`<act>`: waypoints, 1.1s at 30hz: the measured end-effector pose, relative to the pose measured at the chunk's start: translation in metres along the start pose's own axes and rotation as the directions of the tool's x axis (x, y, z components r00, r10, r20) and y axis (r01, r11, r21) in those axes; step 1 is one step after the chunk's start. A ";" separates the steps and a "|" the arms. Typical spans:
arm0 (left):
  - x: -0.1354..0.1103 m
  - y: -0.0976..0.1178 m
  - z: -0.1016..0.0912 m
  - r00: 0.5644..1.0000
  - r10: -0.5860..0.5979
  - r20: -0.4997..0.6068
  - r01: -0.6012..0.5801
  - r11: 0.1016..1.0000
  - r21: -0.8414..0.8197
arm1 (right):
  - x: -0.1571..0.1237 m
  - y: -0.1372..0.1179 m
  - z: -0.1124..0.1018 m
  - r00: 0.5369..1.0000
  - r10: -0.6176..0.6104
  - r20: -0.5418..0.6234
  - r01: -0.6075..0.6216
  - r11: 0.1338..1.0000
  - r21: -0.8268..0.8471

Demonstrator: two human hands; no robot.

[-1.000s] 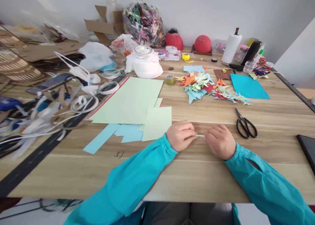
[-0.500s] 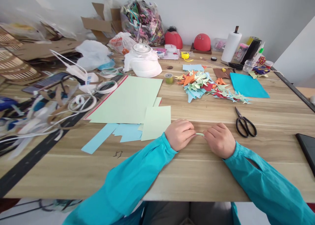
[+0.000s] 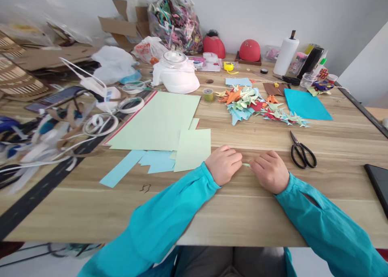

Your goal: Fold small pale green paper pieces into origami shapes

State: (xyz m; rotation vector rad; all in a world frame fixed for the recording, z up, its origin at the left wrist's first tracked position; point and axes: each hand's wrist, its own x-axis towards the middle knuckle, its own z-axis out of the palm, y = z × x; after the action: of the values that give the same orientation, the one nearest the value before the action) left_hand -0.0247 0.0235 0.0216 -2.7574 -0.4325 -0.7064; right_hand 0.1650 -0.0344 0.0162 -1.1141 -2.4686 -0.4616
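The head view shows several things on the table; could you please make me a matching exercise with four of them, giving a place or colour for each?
Things:
1. Scissors
2. Small paper piece
3. Tape measure
4. Long paper strip

Places and colours:
A. Yellow
B. Light blue
C. Black-handled
D. Between the left hand and the right hand

Pairs: 1-C, 2-D, 3-A, 4-B

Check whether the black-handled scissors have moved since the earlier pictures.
No. Measured against the turquoise sheet, the scissors lie in the same spot on the table.
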 end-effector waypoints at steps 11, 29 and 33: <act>-0.005 -0.007 0.005 0.999 -0.040 0.003 0.040 0.998 -0.055 | 0.000 0.004 0.001 1.000 0.019 -0.007 -0.019 1.000 0.022; -0.004 0.004 0.009 0.992 -0.105 -0.065 0.072 0.921 -0.384 | 0.003 -0.005 -0.005 1.000 0.003 -0.024 -0.001 0.997 0.071; -0.003 0.005 0.007 0.993 -0.100 -0.060 0.067 0.913 -0.402 | 0.004 -0.006 -0.008 1.000 -0.002 -0.015 0.003 0.997 0.077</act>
State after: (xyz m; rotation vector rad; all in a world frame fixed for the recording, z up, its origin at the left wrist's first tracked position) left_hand -0.0226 0.0209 0.0131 -3.0885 -0.4316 -1.0247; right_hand 0.1595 -0.0388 0.0240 -1.0733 -2.4535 -0.3701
